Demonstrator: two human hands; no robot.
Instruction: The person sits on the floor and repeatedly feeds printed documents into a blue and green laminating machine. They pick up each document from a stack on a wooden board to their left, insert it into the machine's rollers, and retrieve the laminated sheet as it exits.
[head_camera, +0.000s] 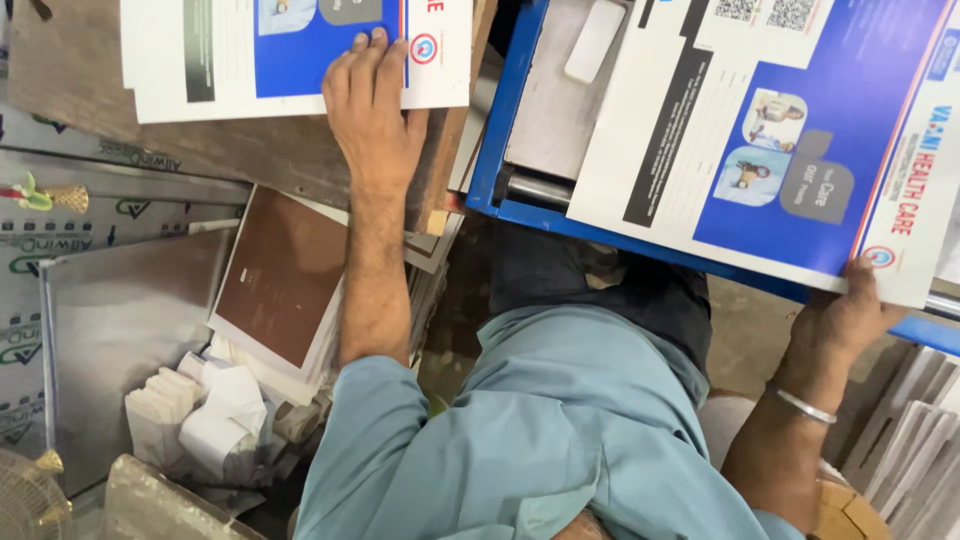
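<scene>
My left hand (372, 100) lies flat, fingers together, on the lower right corner of a stack of printed blue-and-white sheets (220, 50) resting on a wooden bench top (250, 150). My right hand (850, 315) grips the near corner of a large printed blue-and-white card sheet (760, 140), thumb on top, and holds it over a blue-framed machine bed (520, 210). A metal bangle (805, 405) circles my right wrist. My light blue shirt fills the bottom middle.
A brown-faced board (285, 270) on a pile of white sheets sits below the bench. Folded white paper bundles (205, 415) lie lower left, next to shiny metal sheets (110, 330). Stacked grey boards (915, 440) stand at the lower right. A metal roller (535, 187) shows in the machine.
</scene>
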